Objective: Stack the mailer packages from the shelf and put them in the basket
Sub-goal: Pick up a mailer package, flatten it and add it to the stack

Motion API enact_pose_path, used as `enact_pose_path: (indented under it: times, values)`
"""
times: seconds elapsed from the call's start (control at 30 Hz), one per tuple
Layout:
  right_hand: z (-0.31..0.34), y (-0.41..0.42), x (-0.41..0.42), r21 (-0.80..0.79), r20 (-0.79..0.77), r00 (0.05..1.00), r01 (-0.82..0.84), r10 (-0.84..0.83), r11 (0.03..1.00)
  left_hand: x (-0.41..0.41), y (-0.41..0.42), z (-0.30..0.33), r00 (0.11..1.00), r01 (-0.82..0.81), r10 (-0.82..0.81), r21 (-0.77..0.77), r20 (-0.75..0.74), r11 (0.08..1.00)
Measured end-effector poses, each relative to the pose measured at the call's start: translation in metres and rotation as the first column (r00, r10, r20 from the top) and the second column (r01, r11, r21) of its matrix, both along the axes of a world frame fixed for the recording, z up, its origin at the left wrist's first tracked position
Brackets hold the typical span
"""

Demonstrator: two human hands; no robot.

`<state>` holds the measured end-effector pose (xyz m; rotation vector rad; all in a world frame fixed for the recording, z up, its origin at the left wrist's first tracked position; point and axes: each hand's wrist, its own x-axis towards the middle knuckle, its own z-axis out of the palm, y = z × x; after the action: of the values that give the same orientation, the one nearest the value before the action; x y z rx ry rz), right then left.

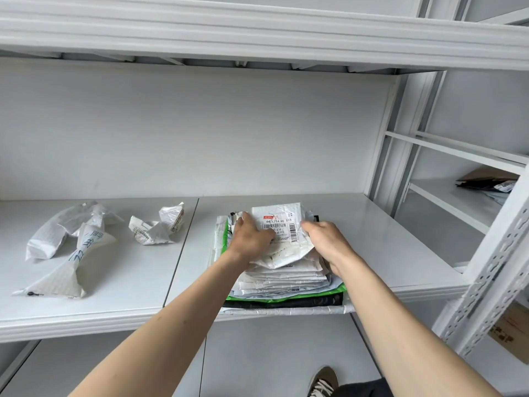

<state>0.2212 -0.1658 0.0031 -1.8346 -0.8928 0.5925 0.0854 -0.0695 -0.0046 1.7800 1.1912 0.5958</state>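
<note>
White plastic is what both hands are working on: the top mailer (282,233) is lying on the stack (282,279) at lower centre right of the frame, on the shelf (380,242), its long axis running near to far and tilted slightly left. Left hand (250,239) is pressing its left edge with curled fingers while the right hand (326,239) is gripping its right edge. Two crumpled mailers (156,226) (67,245) are lying well apart at left, nearer the left hand; no basket is showing.

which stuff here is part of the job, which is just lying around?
Job: stack of mailers, top mailer, loose mailers and, shelf, left hand, right hand.
Lying about: cardboard on side rack, box, shoe.
</note>
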Motion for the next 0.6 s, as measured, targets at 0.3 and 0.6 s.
enact_pose_path:
  times: [0.3,0.6]
  values:
    - [0.025,0.016,0.004,-0.280,0.524,0.840,0.013,0.141,0.960,-0.001,0.001,-0.003,0.990,0.095,-0.090,0.046,-0.113,0.994]
    - [0.047,0.061,-0.018,-0.440,0.693,0.607,-0.072,0.389,0.895,-0.023,0.016,0.012,0.977,0.136,-0.118,-0.098,0.177,0.986]
